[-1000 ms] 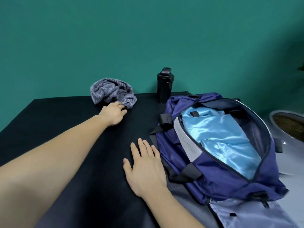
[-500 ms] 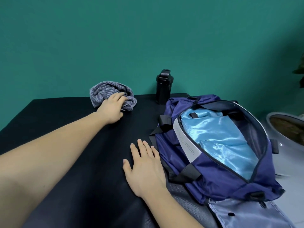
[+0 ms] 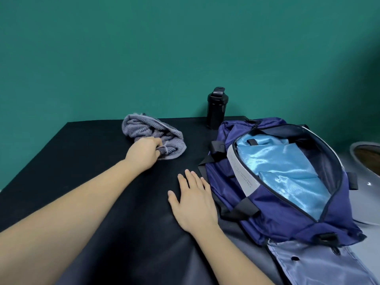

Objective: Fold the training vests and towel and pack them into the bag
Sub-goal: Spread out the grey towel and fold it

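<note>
The grey towel [image 3: 144, 128] is lying bunched at the table's [image 3: 82, 161] far side, seemingly stretching far-left to near-right, the left hand [image 3: 144, 153] pinching its near fold. The right hand [image 3: 193, 204] is resting flat, fingers straight, beside the open bag [image 3: 277, 204]; a bottle [image 3: 216, 108] is standing beyond.

The towel [image 3: 152, 136] in front of me is grey with a lilac cast, ribbed in fine darker stripes. My duffel bag [image 3: 277, 219] is deep navy blue with black straps and a black zip line, plus a pale grey panel carrying small dark print. Inside it the vests [image 3: 287, 167] shine a plain sky blue. The flap [image 3: 308, 262] nearest me is pale lavender-grey. The shaker bottle [image 3: 217, 108] is all black, the table [image 3: 82, 161] black, the wall [image 3: 185, 48] flat teal green.
</note>
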Tool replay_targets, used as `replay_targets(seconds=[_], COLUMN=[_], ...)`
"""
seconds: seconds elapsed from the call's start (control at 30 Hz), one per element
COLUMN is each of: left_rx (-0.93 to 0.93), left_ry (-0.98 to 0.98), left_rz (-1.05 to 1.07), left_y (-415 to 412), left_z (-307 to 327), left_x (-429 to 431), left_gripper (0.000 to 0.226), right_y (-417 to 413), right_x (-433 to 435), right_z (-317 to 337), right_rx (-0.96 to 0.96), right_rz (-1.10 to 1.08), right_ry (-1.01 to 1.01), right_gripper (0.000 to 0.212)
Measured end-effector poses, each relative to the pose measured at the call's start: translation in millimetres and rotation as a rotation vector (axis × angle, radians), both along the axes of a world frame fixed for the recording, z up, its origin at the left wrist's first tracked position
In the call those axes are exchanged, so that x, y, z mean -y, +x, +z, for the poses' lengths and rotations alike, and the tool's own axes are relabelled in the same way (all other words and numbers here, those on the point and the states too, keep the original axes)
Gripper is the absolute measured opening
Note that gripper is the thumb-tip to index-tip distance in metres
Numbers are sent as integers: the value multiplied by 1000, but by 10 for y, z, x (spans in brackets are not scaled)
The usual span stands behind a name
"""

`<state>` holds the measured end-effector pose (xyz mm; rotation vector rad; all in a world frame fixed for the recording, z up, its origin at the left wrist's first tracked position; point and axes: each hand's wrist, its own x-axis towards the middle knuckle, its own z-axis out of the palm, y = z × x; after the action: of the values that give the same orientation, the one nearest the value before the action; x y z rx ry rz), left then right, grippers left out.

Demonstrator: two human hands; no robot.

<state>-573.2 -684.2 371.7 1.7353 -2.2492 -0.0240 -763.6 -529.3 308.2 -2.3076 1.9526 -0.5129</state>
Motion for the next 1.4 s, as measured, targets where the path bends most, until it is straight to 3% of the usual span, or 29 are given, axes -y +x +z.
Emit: replay_targets(seconds=[0.1,0.23,0.4,0.47,0.53,0.63,0.77,0.97,1.13,1.4], left_rx=[-151,-393,-652,-682,-684,-706,-741,-623,-460,-251], left_ry=[-26,44,105,77,36,52,55,-50,-106,-316], left_rz=[-9,8,72,47,37,29,-18,-69,-68,165], left_y=[94,191,224,255,329,454,535,693,939,1324], left_z=[-19,14,150,352,560,789,1172,1777,2013,2254], left_x=[-728,-1671,-2355,-2487,-2593,-2793,-3085,-3375,-3461,-3579], left_gripper=[6,4,16,12,10,22,24,38,37,21], right_y=[-17,29,379,413,357,220,171,112,26,-106], right_x=[-27,-250,-726,-901,-1028,-1173,-1344,-1585,-1603,-1769], right_z=[90,282,395,532,716,1040,1550,2505,3114,3792], right_rx=[78,359,553,702,885,883,783,755,823,867], right_rz=[7,41,43,3,3,80,130,158,148,39], right_ry=[-9,-58,-96,-85,21,43,-38,-172,-138,-138], right_gripper=[83,81,49,28,23,38,43,53,52,39])
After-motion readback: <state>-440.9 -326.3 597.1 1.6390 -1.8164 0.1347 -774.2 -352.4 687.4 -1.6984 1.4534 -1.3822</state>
